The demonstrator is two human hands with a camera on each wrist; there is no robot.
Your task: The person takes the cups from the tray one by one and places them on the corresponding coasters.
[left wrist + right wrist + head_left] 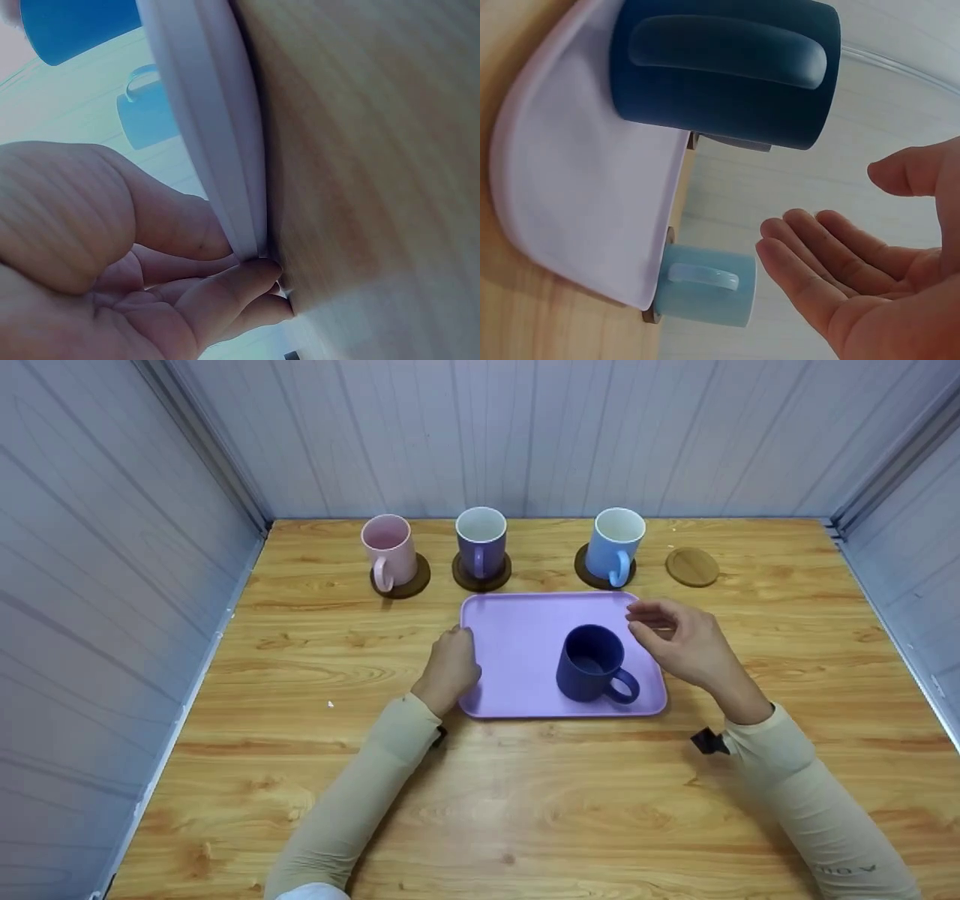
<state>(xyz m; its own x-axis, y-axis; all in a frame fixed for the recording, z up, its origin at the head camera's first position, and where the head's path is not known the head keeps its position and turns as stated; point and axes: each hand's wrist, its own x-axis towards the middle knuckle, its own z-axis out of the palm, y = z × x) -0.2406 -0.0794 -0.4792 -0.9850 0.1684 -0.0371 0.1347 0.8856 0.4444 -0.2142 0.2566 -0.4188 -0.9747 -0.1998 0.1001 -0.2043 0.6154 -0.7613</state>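
Note:
A lilac tray point(517, 660) lies on the wooden table, and a dark navy mug point(589, 664) stands upright on its right half, handle toward the lower right. My left hand point(450, 666) pinches the tray's left edge; in the left wrist view its thumb point(184, 225) is on the upper side and fingers point(232, 296) are at the underside. Over the tray's right edge hovers my right hand point(686, 645), fingers loosely extended and thumb apart. Nothing is in it, and the right wrist view shows a gap between its fingers point(832, 259) and the navy mug point(727, 71).
Behind the tray, a pink mug point(390, 551), a purple mug point(481, 544) and a light blue mug point(615, 544) stand on dark round coasters. A lighter wooden coaster point(692, 567) lies to their right. Pale panels point(480, 435) wall the table at the back and sides.

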